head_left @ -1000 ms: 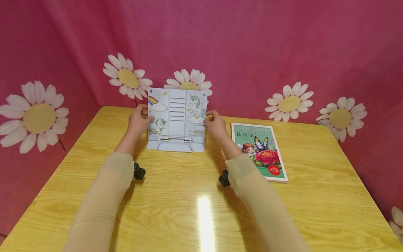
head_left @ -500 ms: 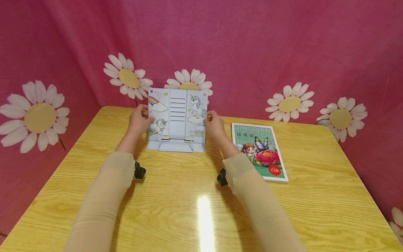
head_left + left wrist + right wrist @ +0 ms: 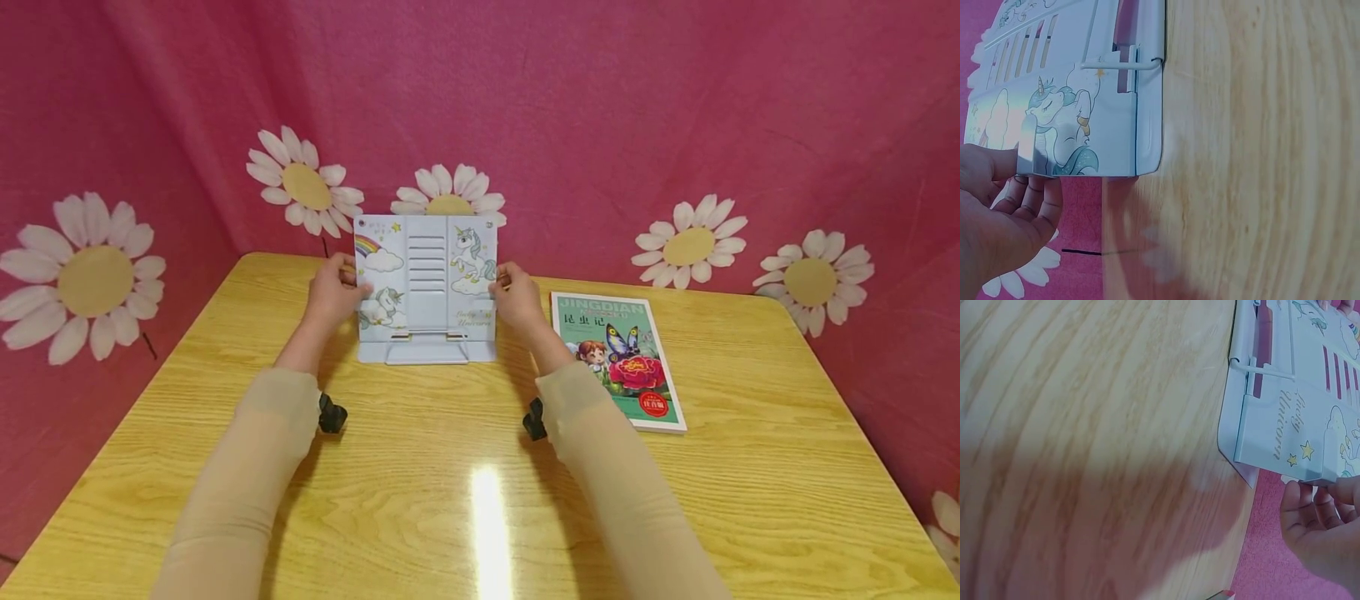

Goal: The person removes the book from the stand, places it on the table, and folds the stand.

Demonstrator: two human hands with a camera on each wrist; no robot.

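A white book stand (image 3: 426, 308) with unicorn, cloud and rainbow pictures stands upright near the back of the table, its slotted middle panel facing me. At its left edge my left hand (image 3: 332, 290) pinches the panel, thumb in front and fingers behind. My right hand (image 3: 517, 296) grips the opposite edge the same way. In the left wrist view, the left thumb lies by a small metal side clip (image 3: 1030, 147). Another clip (image 3: 1330, 453) shows beside the right hand's fingers in the right wrist view. A bent wire holder (image 3: 427, 353) sits at the stand's foot.
To the right on the wooden table (image 3: 420, 467) lies a green children's book (image 3: 618, 358) with a butterfly and flower cover, partly behind the right forearm. Pink cloth (image 3: 570, 125) with large daisies hangs along the table's back and sides.
The stand has shifted slightly to the right, and its top edge sits a little lower, the panel leaning somewhat differently. Both hands keep their grip and move with it.
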